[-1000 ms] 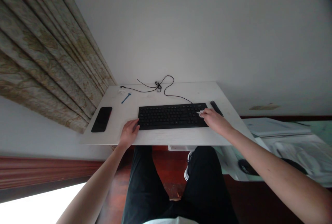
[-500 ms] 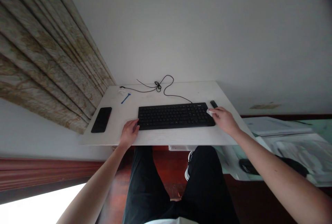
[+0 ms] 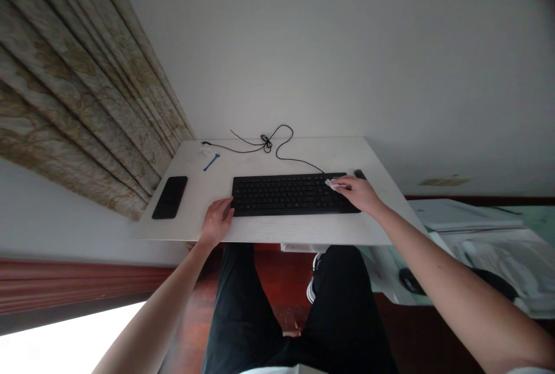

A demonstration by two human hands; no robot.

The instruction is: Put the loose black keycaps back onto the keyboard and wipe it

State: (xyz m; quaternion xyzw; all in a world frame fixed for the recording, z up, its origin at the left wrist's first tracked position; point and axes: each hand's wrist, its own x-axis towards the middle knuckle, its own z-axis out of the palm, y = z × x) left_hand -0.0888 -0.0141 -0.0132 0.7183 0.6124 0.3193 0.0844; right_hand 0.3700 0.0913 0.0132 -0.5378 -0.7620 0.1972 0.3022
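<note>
A black keyboard lies flat on the white table, its cable bundled behind it. My left hand grips the keyboard's left end between thumb and fingers. Over the number pad, my right hand is closed on a crumpled white tissue, which touches the upper keys. Some of the right-hand keys are hidden under that hand. Just behind the right hand lies a small dark object, partly covered.
A phone rests at the table's left side. Near the back left are a thin blue tool and a small white scrap. A patterned curtain hangs on the left. Lower at right, a shelf holds white items.
My right hand has moved left with the tissue, from the keyboard's right edge onto the number pad area. My left hand stays on the left end.
</note>
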